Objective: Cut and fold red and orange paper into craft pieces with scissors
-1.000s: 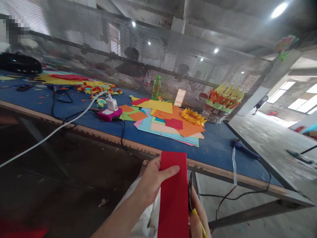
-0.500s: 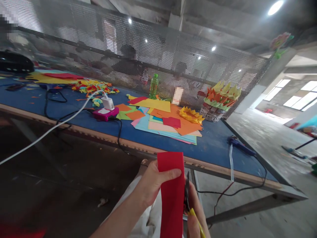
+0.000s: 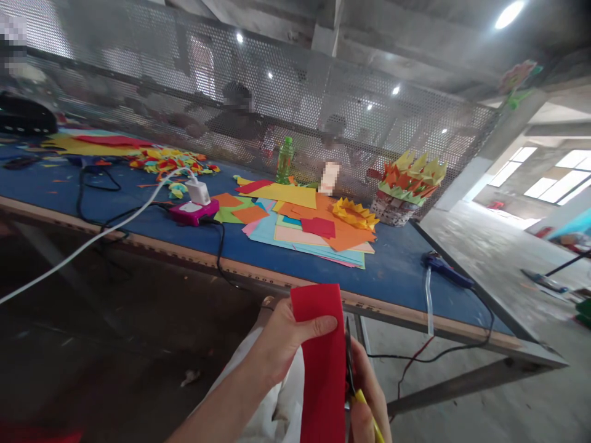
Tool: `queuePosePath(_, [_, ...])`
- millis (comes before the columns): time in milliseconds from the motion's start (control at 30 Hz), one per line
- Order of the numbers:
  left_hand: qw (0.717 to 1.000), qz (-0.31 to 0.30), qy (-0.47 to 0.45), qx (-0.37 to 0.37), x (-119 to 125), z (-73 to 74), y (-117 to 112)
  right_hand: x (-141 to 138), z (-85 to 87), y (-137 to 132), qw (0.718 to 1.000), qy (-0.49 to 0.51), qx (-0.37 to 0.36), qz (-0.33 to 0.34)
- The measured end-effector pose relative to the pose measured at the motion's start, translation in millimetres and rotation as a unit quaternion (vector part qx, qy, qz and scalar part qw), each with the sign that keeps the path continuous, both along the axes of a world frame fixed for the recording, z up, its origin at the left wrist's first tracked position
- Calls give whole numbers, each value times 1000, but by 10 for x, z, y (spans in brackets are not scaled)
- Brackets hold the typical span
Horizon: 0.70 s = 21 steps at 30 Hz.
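My left hand (image 3: 282,344) pinches a long red paper strip (image 3: 323,363) near its top, thumb across the front, holding it upright in front of the table's near edge. My right hand (image 3: 367,406) is closed on scissors (image 3: 351,376) with yellow handles. Their dark blades run along the strip's right edge. The lower part of the strip and of my right hand runs out of the picture.
A blue-topped table (image 3: 397,271) carries a stack of coloured paper sheets (image 3: 309,227), a yellow paper flower (image 3: 355,214), a basket of folded paper pieces (image 3: 409,191), a green bottle (image 3: 284,161), a pink device with a white charger (image 3: 194,206), cables and a blue glue gun (image 3: 446,271). People sit behind the mesh screen.
The scissors have moved up along the strip's right edge. The view has shifted slightly; my left hand keeps its hold on the strip.
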<state>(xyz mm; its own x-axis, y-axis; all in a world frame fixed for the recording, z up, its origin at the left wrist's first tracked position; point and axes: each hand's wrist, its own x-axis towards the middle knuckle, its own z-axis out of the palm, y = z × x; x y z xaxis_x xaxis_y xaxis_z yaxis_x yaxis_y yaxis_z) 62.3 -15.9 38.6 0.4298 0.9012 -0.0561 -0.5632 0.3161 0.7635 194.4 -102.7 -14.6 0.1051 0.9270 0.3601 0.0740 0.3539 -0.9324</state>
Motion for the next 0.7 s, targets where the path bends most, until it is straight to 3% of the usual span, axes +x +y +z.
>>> queuePosePath(100, [1000, -8, -1, 0, -1, 4, -1, -31, -17, -4, 998, 56, -19, 11])
queuePosePath(433, [1000, -2, 7, 0, -10, 14, 18, -33, 14, -35, 996, 63, -66, -2])
queuePosePath(700, [1000, -3, 15, -7, -39, 24, 6, 10, 53, 56, 989, 87, -100, 61])
